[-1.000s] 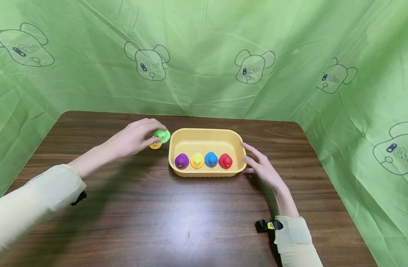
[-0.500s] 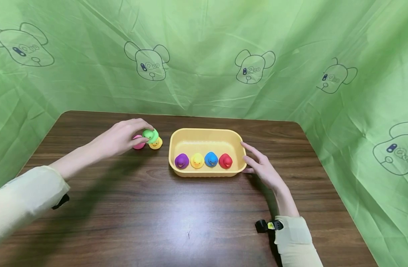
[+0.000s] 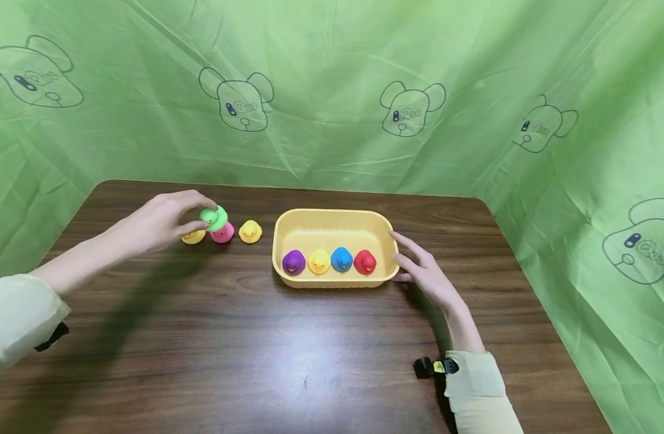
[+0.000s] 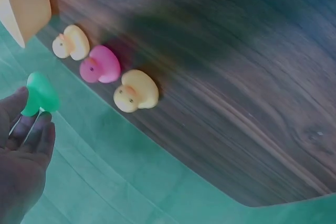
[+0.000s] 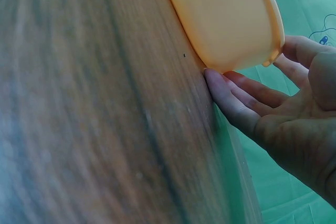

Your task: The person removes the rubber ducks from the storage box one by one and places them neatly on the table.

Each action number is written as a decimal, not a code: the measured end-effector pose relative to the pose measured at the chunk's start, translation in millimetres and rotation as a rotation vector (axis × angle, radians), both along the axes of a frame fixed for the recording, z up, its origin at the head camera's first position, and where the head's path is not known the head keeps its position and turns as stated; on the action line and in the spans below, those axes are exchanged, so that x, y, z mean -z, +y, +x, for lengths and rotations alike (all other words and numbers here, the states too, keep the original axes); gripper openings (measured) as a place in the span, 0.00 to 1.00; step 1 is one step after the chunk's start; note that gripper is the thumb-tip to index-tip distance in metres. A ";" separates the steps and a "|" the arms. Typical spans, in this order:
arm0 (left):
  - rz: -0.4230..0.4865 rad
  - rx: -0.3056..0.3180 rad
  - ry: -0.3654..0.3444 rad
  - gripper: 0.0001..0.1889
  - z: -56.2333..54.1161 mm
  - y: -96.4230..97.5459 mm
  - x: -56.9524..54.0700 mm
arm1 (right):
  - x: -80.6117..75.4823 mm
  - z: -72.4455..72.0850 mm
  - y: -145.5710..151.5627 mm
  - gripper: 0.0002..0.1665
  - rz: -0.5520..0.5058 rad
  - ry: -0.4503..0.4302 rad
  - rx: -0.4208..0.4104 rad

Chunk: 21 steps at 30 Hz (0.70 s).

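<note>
My left hand [image 3: 155, 223] pinches a green rubber duck [image 3: 214, 218] between thumb and fingers, held above the table. Behind and below that duck sit a pink duck [image 3: 222, 232] and a yellow duck [image 3: 193, 237], the latter partly hidden by my hand. A second yellow duck [image 3: 250, 231] stands to their right. The left wrist view shows the pink duck [image 4: 102, 65] between the two yellow ones, with the green duck [image 4: 41, 94] at my fingertips. My right hand [image 3: 429, 274] touches the right end of a yellow basket [image 3: 332, 281] with spread fingers.
Inside the basket, along its near side, stand a purple duck [image 3: 294, 263], a yellow duck [image 3: 319, 261], a blue duck [image 3: 342, 260] and a red duck [image 3: 365, 262]. Green cloth [image 3: 321, 144] hangs around the brown wooden table [image 3: 245, 337].
My left hand has moved left with the green duck, passing over the row of loose ducks and uncovering the right yellow one. My right hand stays at the basket.
</note>
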<state>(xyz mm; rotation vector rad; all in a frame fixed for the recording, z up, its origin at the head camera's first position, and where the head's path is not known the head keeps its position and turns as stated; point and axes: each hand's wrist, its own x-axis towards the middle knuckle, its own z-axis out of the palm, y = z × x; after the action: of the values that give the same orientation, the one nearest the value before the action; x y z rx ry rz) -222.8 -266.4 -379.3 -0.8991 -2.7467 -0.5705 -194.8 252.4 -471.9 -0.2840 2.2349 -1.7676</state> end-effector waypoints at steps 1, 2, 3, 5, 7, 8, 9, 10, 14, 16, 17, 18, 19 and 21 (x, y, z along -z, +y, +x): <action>-0.005 -0.004 0.010 0.20 -0.5 -3.6 0.6 | 0.3 -0.2 0.0 0.34 0.000 0.000 0.001; -0.011 -0.008 0.020 0.20 -1.0 -7.3 1.4 | 0.8 -0.4 0.1 0.34 0.000 0.002 0.000; -0.017 -0.014 0.032 0.20 -1.5 -10.9 2.2 | 1.3 -0.6 0.1 0.34 0.000 0.003 -0.001; -0.024 -0.029 0.043 0.20 -2.3 -18.5 3.9 | 1.9 -1.0 -0.2 0.34 -0.002 0.003 -0.003; -0.031 -0.046 0.046 0.20 -2.7 -25.8 5.8 | 2.2 -1.1 -0.7 0.34 -0.004 0.003 -0.004; -0.035 -0.056 0.047 0.20 -2.8 -29.4 6.7 | 2.3 -1.1 -0.9 0.34 -0.004 0.002 -0.004; -0.037 -0.064 0.047 0.19 -2.9 -32.8 7.3 | 2.1 -1.0 -1.4 0.34 -0.005 0.001 -0.004; -0.037 -0.071 0.043 0.19 -3.4 -36.2 8.3 | 2.0 -1.0 -1.6 0.34 -0.004 0.001 -0.003; -0.046 -0.097 0.036 0.19 -5.4 -48.5 11.5 | 1.6 -0.6 -1.6 0.34 0.000 0.002 0.000; -0.050 -0.108 0.028 0.19 -6.8 -53.6 13.1 | 1.4 -0.6 -1.3 0.34 0.000 0.004 0.000; -0.054 -0.111 0.026 0.19 -7.3 -55.7 13.8 | 1.3 -0.5 -1.1 0.34 -0.001 0.005 0.000; -0.055 -0.115 0.025 0.19 -7.9 -57.5 14.4 | 1.2 -0.5 -0.9 0.34 -0.001 0.005 0.000; -0.056 -0.117 0.021 0.19 -8.3 -59.2 14.9 | 1.1 -0.4 -0.7 0.34 -0.003 0.005 0.000; -0.064 -0.121 0.022 0.19 -9.3 -62.4 16.4 | 1.0 -0.3 -0.3 0.34 -0.005 0.005 -0.001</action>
<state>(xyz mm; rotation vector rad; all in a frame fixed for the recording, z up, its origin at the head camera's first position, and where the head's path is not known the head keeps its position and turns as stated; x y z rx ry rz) -232.1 -328.8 -395.6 -0.7418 -2.7902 -0.4506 -195.1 252.1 -472.9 -0.2905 2.2338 -1.7740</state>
